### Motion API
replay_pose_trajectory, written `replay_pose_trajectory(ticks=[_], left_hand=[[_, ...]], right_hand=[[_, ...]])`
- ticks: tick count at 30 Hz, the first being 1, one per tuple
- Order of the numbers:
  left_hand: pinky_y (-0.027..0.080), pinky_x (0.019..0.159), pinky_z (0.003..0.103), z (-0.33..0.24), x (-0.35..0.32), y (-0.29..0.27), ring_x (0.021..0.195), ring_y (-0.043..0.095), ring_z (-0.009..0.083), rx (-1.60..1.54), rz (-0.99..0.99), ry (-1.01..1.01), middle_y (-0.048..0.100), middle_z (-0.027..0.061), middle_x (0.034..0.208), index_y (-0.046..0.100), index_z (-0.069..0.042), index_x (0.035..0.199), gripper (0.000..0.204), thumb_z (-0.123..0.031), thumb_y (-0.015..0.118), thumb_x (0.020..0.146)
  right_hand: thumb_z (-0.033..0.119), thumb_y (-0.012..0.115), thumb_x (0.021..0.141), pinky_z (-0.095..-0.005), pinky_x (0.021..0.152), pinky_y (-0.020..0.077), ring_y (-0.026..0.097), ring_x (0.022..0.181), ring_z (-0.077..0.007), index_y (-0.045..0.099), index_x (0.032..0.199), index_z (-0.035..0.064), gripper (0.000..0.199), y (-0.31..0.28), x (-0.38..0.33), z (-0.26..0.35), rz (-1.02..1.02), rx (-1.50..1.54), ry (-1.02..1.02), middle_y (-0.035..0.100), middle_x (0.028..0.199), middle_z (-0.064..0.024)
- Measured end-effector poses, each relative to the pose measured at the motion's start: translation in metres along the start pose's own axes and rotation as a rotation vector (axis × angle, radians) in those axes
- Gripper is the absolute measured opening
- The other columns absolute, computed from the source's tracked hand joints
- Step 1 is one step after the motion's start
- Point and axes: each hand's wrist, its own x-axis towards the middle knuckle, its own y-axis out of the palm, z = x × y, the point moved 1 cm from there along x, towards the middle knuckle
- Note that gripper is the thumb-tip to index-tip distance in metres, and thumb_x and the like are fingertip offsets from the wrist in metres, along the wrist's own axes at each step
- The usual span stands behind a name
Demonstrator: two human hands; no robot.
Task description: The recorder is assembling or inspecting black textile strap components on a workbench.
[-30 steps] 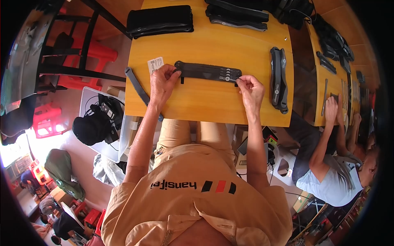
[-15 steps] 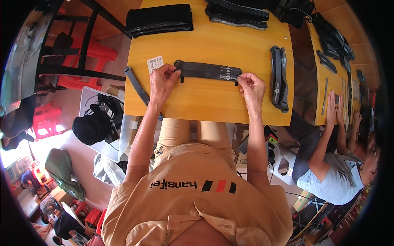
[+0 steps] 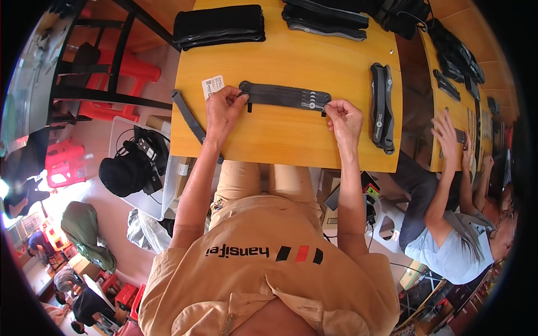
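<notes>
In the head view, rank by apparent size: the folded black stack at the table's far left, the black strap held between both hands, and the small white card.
1. Folded black stack, largest.
2. Black strap, about as long but thinner.
3. White card, clearly smallest.

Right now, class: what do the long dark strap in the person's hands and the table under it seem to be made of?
Dark strap: likely soft fabric or rubbery webbing, matte; it lies flat and limp between both hands. Table: looks like wood or wood laminate, smooth with a slight sheen and a warm yellow-orange colour; which of the two is unclear.
</notes>
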Motion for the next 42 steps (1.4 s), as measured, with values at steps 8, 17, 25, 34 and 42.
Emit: replay_pose_trajectory(ticks=[8, 17, 25, 34, 42], left_hand=[[0.045, 0.057, 0.026, 0.000, 0.000, 0.000, 0.058, 0.053, 0.0105, 0.014, -0.002, -0.017, 0.059, 0.0052, 0.062, 0.064, 0.005, 0.083, 0.017, -0.011, 0.069, 0.077], [0.045, 0.057, 0.026, 0.003, 0.001, 0.000, 0.059, 0.054, 0.0108, -0.002, -0.010, -0.002, 0.060, 0.0057, 0.063, 0.065, 0.004, 0.083, 0.016, -0.010, 0.069, 0.076], [0.046, 0.058, 0.026, 0.007, 0.002, 0.002, 0.059, 0.056, 0.0119, 0.015, -0.016, -0.009, 0.061, 0.0070, 0.064, 0.065, 0.004, 0.083, 0.017, -0.011, 0.070, 0.076], [0.046, 0.058, 0.026, 0.001, 0.002, 0.001, 0.059, 0.055, 0.0115, 0.021, -0.005, -0.017, 0.061, 0.0069, 0.064, 0.064, 0.005, 0.083, 0.018, -0.010, 0.069, 0.076], [0.046, 0.058, 0.028, -0.002, 0.001, 0.002, 0.058, 0.056, 0.0131, 0.067, -0.009, -0.016, 0.061, 0.0080, 0.063, 0.064, 0.005, 0.083, 0.019, -0.012, 0.069, 0.077]], right_hand=[[0.004, 0.067, 0.077, -0.0189, 0.041, 0.0420, 0.052, 0.048, -0.0060, 0.065, 0.078, -0.0002, 0.004, 0.001, -0.001, 0.005, -0.011, -0.036, -0.001, 0.057, 0.060, -0.0006], [0.004, 0.066, 0.077, -0.0191, 0.041, 0.0421, 0.052, 0.048, -0.0059, 0.065, 0.077, 0.0001, 0.004, 0.001, -0.001, 0.004, -0.002, -0.035, -0.019, 0.057, 0.060, -0.0002], [0.004, 0.066, 0.077, -0.0193, 0.041, 0.0415, 0.052, 0.047, -0.0059, 0.065, 0.077, 0.0000, 0.004, 0.001, -0.001, 0.006, -0.007, -0.022, -0.012, 0.057, 0.060, -0.0003], [0.003, 0.065, 0.078, -0.0197, 0.040, 0.0411, 0.052, 0.046, -0.0064, 0.065, 0.076, -0.0013, 0.005, 0.002, -0.001, 0.008, -0.007, -0.041, -0.003, 0.057, 0.058, -0.0010], [0.002, 0.065, 0.077, -0.0206, 0.039, 0.0409, 0.052, 0.044, -0.0072, 0.065, 0.074, -0.0022, 0.005, 0.002, -0.001, 0.008, -0.015, -0.030, -0.012, 0.056, 0.057, -0.0021]])
